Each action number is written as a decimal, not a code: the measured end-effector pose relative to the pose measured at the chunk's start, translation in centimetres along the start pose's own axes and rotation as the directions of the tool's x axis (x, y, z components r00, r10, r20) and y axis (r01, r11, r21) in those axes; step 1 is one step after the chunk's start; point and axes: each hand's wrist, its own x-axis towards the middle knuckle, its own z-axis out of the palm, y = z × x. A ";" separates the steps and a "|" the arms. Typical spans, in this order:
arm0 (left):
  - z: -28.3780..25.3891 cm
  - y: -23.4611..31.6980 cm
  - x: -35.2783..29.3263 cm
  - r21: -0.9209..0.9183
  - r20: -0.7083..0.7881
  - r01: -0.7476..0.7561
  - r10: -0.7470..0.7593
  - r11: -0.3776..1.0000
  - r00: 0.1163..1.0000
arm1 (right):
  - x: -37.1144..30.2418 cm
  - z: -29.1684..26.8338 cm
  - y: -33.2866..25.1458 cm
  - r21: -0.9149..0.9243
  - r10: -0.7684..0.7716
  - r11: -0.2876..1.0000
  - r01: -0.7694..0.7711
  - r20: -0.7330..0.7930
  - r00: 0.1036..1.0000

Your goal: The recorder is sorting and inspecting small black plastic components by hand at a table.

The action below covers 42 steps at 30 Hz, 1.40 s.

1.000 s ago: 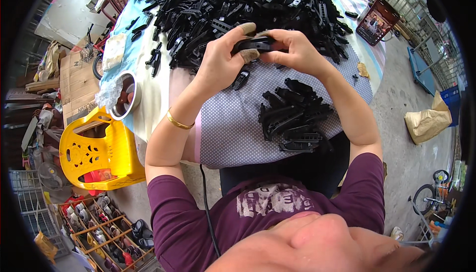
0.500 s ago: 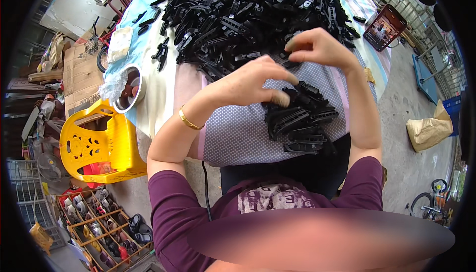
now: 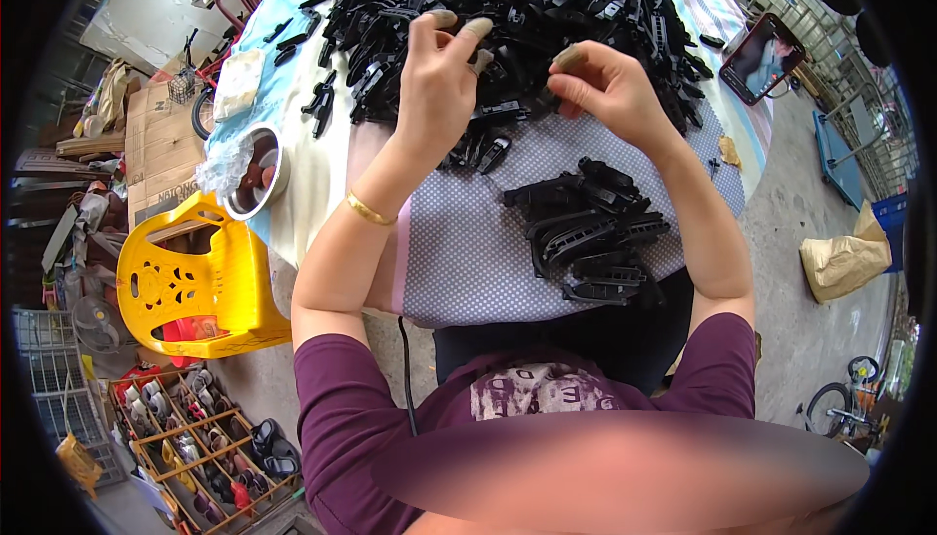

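A big heap of small black plastic parts (image 3: 547, 8) covers the far side of the table. Over its near edge, my left hand (image 3: 437, 86) reaches in with fingers apart and holds nothing that I can see. To the right, my right hand (image 3: 620, 96) has thumb and forefinger pinched together by the heap's edge; what lies between them, if anything, cannot be made out. Pale covers sit on some fingertips of both hands. Closer to me, a smaller pile of black parts (image 3: 595, 232) rests on the dotted cloth (image 3: 449, 262).
A phone (image 3: 763, 59) stands at the table's right edge. At the left are a metal bowl (image 3: 278, 169) with a plastic bag and a yellow chair (image 3: 244, 291). A few loose black parts (image 3: 320, 105) lie left of the heap.
My left hand has moved from beside the near pile up and left to the heap. My right hand has shifted slightly down. The near pile now has a part sticking out at its left.
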 end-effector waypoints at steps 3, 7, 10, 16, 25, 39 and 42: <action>-0.7 1.6 -0.1 -0.346 0.179 0.318 -0.270 0.883 0.946 | -0.2 -0.1 -0.3 0.150 0.058 0.988 -0.036 -0.142 0.988; -0.3 3.9 -0.7 -0.679 0.558 0.684 -0.419 0.265 0.716 | -0.4 1.1 0.2 0.139 0.032 0.990 0.008 -0.286 0.958; 0.1 3.4 -1.4 -0.682 0.619 0.701 -0.346 0.210 0.705 | -0.5 1.7 0.7 0.004 -0.061 0.998 0.065 -0.311 0.948; 0.2 3.2 -1.4 -0.704 0.627 0.704 -0.386 0.092 0.677 | -0.8 1.7 0.9 -0.341 -0.304 0.914 0.222 -0.210 0.929; -0.5 3.1 -0.7 -0.582 0.384 0.449 -0.257 0.678 0.887 | 0.1 -1.0 0.4 -0.403 -0.266 0.878 0.260 0.042 0.963; -3.1 7.2 -1.6 -0.572 0.656 0.310 0.197 0.759 0.729 | 1.4 0.4 2.7 -0.226 -0.098 0.964 0.140 0.186 0.978; -2.4 8.6 -2.7 -0.610 0.677 0.255 0.327 0.750 0.659 | 1.3 2.5 3.6 -0.669 -0.393 0.505 0.545 0.384 0.836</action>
